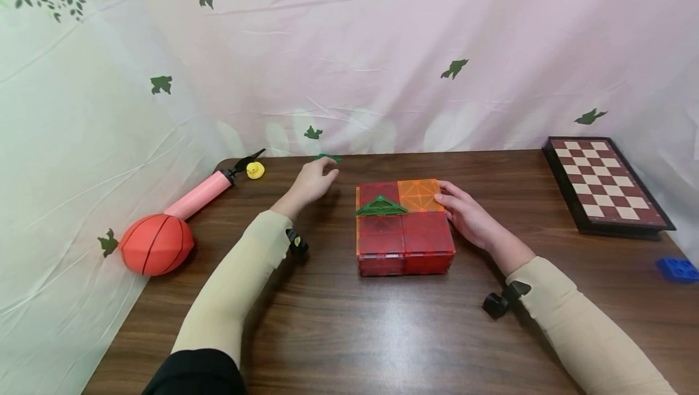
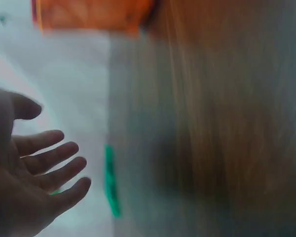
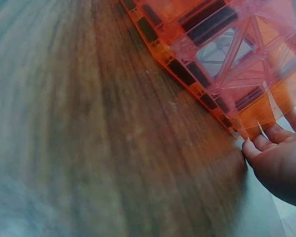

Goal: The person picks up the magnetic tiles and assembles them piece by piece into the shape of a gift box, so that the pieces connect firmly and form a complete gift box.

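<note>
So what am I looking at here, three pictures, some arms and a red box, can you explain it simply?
No machine here: a person works with bare hands and wears three cameras. The wide picture comes from the head; the two blurry close-ups come from the wrists.

The left hand reaches, fingers open and empty, toward a green piece at the table's far edge. The right hand rests against the right side of a box of red and orange tiles; a green triangle lies on top.

Also on the table: a ball, pink pump, yellow duck, chessboard and blue block.
</note>
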{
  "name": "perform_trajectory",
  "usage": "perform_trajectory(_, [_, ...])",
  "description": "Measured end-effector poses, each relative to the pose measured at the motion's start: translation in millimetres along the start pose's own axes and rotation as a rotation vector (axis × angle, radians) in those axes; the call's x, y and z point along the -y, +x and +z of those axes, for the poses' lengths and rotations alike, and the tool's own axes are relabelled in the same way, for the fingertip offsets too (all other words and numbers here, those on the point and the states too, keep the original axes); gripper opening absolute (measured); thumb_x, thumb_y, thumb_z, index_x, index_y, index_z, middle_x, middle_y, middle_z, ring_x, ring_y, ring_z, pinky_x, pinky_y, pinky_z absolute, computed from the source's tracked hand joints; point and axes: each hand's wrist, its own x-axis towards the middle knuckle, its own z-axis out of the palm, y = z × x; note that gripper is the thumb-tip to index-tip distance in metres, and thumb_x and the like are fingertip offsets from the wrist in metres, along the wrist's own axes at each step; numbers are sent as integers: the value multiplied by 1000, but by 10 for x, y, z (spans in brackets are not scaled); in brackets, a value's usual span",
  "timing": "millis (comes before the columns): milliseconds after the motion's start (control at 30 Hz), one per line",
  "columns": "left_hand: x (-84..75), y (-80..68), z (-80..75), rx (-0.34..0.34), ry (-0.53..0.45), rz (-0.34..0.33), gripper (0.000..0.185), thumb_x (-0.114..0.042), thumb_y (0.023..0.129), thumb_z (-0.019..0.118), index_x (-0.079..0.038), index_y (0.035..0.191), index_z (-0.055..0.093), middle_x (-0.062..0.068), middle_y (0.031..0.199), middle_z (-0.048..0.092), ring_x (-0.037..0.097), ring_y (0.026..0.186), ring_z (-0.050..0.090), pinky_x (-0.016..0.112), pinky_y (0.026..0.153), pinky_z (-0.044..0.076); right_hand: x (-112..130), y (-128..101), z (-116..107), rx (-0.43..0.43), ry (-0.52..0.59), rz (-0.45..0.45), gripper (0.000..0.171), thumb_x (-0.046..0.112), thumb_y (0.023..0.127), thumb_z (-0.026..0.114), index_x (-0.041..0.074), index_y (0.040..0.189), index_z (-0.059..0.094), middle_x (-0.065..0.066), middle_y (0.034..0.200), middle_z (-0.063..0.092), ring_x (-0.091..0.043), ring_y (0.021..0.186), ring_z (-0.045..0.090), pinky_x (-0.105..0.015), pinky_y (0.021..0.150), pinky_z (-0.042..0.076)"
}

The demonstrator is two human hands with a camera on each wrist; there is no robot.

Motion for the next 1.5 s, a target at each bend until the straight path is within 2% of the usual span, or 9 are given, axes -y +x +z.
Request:
perform_trajectory(167, [259, 236, 76, 119, 241, -65, 55, -28, 107, 49, 1, 153, 41, 18, 157, 40, 35, 145, 37, 48, 115, 33, 1, -3, 10, -5, -2, 1, 55, 30, 109, 48, 6, 154, 28, -8, 140, 45, -13, 116, 55, -21, 97, 47])
perform_trajectory(333, [305, 260, 132, 164, 403, -72, 57, -25, 105, 47, 0, 156, 37, 17, 161, 34, 34, 146, 34, 50, 115, 34, -6, -3, 11, -4, -4, 5, 54, 30, 109, 48, 8, 154, 29, -7, 141, 45, -13, 117, 55, -22, 97, 47])
perform_trajectory(600, [178, 45, 207, 197, 510, -58, 54, -20, 105, 42, -2, 156, 36, 15, 160, 34, 39, 145, 33, 57, 109, 38, -8, -17, -10, -2, -7, -6, 53, 29, 110, 48, 7, 154, 29, -6, 137, 48, -13, 114, 56, -22, 96, 48])
perform_trajectory(800, [46, -195, 252, 232, 578, -20, 54, -20, 104, 49, -4, 154, 38, 16, 155, 38, 39, 139, 38, 58, 105, 41, -27, -26, -26, -2, -4, -6, 53, 29, 110, 47, 7, 154, 29, -6, 136, 49, -13, 114, 57, -22, 96, 48])
perform_trajectory(933, [35, -223, 253, 202, 547, -11, 55, -21, 103, 52, -5, 154, 39, 18, 150, 41, 40, 135, 41, 58, 102, 43, -33, -26, -28, -3, 9, -6, 52, 29, 110, 47, 7, 153, 30, -5, 136, 49, -13, 114, 57, -23, 96, 48])
perform_trajectory(1100, [134, -72, 173, 129, 389, -44, 57, -23, 103, 55, -2, 154, 39, 22, 149, 41, 42, 133, 40, 56, 100, 44, -36, -26, -25, -5, 18, -10, 50, 28, 110, 48, 8, 153, 31, -5, 137, 49, -13, 115, 57, -22, 97, 48])
perform_trajectory(1200, [230, 38, 117, 157, 322, -74, 58, -27, 104, 57, -1, 153, 40, 23, 148, 41, 41, 130, 40, 54, 100, 43, -37, -23, -18, -6, 14, -9, 50, 28, 110, 47, 8, 153, 31, -5, 137, 48, -13, 114, 57, -22, 96, 48])
perform_trajectory(1333, [328, 122, 51, 209, 308, -94, 58, -29, 102, 61, -2, 151, 46, 22, 146, 42, 39, 126, 41, 52, 100, 42, -34, -11, -4, -4, 9, -1, 51, 29, 110, 47, 9, 153, 30, -6, 139, 47, -13, 115, 56, -22, 97, 48])
perform_trajectory(1500, [359, 162, -8, 216, 269, -89, 52, -26, 98, 67, 2, 140, 53, 24, 135, 46, 39, 120, 45, 49, 102, 41, -10, 0, 2, -5, 4, 6, 51, 29, 110, 47, 9, 154, 30, -6, 139, 47, -14, 116, 56, -22, 97, 47])
